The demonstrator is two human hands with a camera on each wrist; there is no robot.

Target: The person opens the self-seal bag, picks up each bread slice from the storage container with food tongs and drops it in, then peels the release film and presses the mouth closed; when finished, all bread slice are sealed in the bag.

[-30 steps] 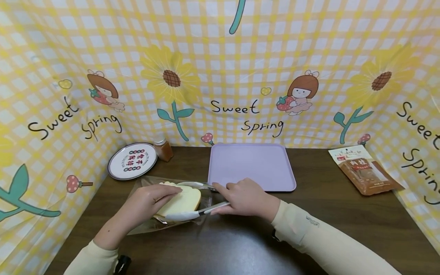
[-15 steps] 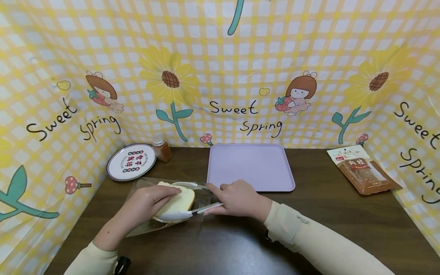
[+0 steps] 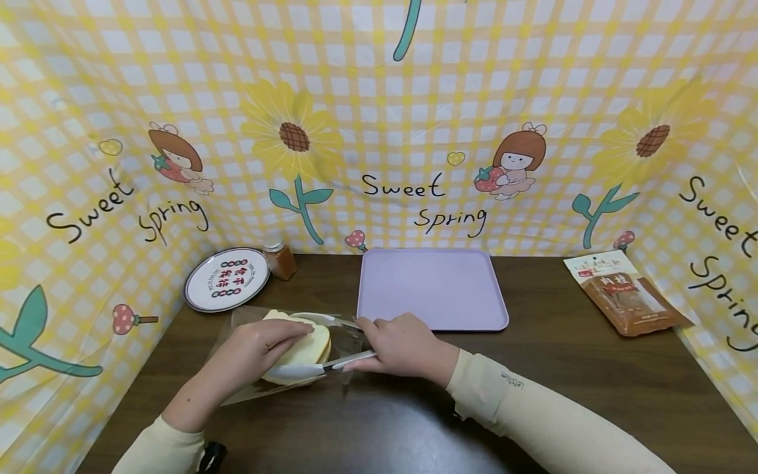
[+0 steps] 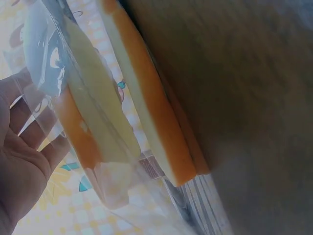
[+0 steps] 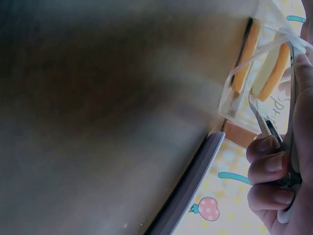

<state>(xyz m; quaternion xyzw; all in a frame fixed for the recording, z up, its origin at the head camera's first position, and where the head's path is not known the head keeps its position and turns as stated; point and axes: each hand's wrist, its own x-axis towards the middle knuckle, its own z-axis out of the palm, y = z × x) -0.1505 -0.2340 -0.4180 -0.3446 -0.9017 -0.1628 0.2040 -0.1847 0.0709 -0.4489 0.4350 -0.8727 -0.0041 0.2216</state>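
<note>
Tongs [image 3: 349, 361] point leftward in the head view, their two arms running along the near and far edges of a pale bread slice [image 3: 302, 342]. It lies to the left of the person's right hand [image 3: 405, 349], which grips the handles. The left hand [image 3: 260, 341] is nearer: its fingers lie straight and close together over the slice's left part, with a clear bag [image 3: 237, 322] about it. So the slice sits between the hands, in the spread of the tongs; I can't make out its long axis, as one end is covered. Beyond the right hand lies a lavender tray [image 3: 432, 283].

From the left wrist, the fingers look loose and slightly apart beside the clear film. A gap parts the upper slice from the lower slices [image 4: 151, 103], and the two run roughly alongside each other. That gap, I'd judge, matters most here.

From the right wrist, curled fingers hold the tongs, whose arms reach to either side of the upper slice. How firmly they press it I can't tell.
</note>
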